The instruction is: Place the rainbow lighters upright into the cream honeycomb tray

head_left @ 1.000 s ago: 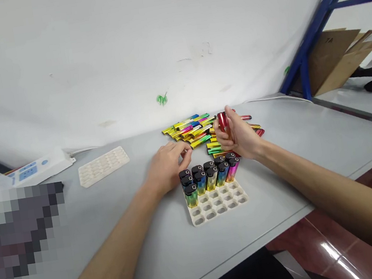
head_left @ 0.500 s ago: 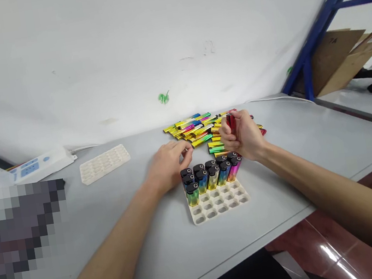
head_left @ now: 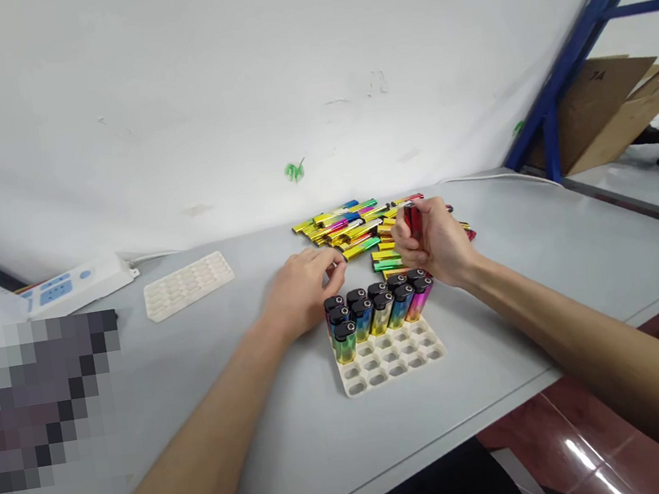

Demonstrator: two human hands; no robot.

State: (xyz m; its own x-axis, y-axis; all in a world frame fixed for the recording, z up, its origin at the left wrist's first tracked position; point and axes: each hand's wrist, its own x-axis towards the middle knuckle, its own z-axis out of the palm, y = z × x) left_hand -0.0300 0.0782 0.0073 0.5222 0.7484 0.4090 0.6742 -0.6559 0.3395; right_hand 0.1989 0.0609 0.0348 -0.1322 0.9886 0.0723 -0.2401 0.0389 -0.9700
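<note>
My right hand (head_left: 436, 239) is closed around a red lighter (head_left: 413, 222), raised above the loose lighters behind the tray. Most of that lighter is hidden by my fingers. In front of me lies a cream tray (head_left: 394, 357) with oval holes. Several upright lighters (head_left: 381, 312) with black tops and shiny coloured bodies fill its back rows, and a green one (head_left: 345, 342) stands one row nearer at the left. My left hand (head_left: 304, 288) rests on the table by the tray's back left corner, fingers loosely bent, thumb apart, with nothing visible in it.
Behind the hands, a pile of loose gold and coloured lighters (head_left: 342, 228) lies near the wall. A second cream tray (head_left: 189, 284) sits at the left, beside a white power strip (head_left: 75, 286). Cardboard boxes (head_left: 599, 107) stand beyond the blue frame (head_left: 551, 135) at the right.
The view has shifted slightly. Both hands keep nearly the same pose, with the red lighter still in my right hand.
</note>
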